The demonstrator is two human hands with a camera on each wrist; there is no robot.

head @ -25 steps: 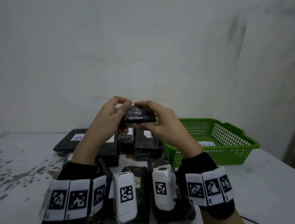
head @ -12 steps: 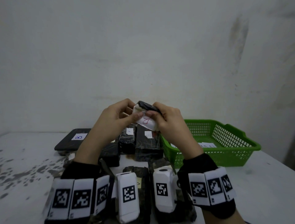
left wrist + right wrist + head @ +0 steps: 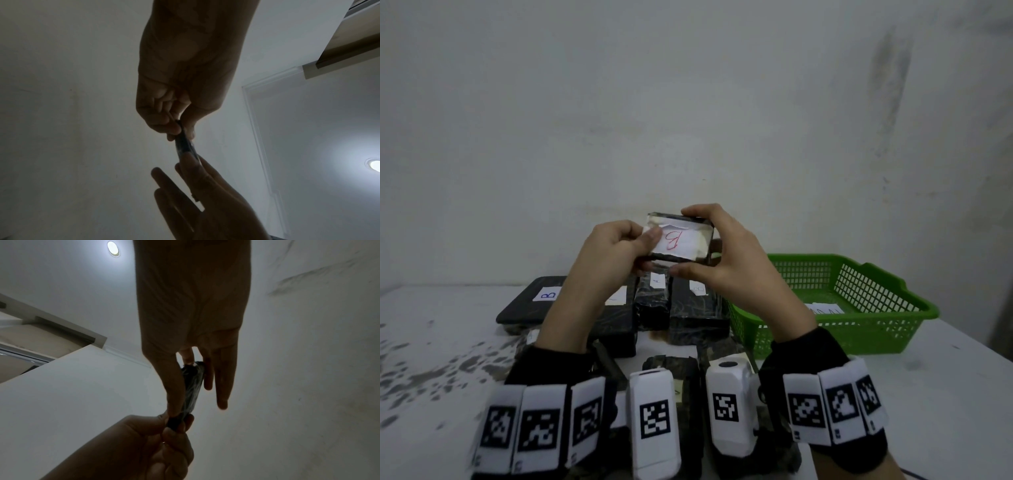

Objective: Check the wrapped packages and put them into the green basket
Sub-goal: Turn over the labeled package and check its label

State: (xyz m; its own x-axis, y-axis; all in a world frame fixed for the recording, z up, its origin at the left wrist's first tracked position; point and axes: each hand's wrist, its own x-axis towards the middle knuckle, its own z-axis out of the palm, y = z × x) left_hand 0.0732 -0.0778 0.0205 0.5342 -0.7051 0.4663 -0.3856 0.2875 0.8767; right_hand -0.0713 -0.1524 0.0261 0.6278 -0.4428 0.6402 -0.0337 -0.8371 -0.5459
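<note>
— Hard to make out in the wrist views: dark, just a thin edge of the package [image 3: 184, 142].

— Held up over the bench [image 3: 945, 394], red "B" label showing. Pinched by left hand [image 3: 616, 250], gripped by right hand [image 3: 726, 253]. Green basket [image 3: 887, 318] close on the right.

A white desk [image 3: 945, 404] — dark speckles across its left side — meets a bare grey-white wall [image 3: 619, 120] at the far edge; a round ceiling lamp [image 3: 112, 247] glows overhead.

Left hand [image 3: 616, 251] and right hand [image 3: 726, 253] raised, facing, fingers pinching (thumbs nearest).
</note>
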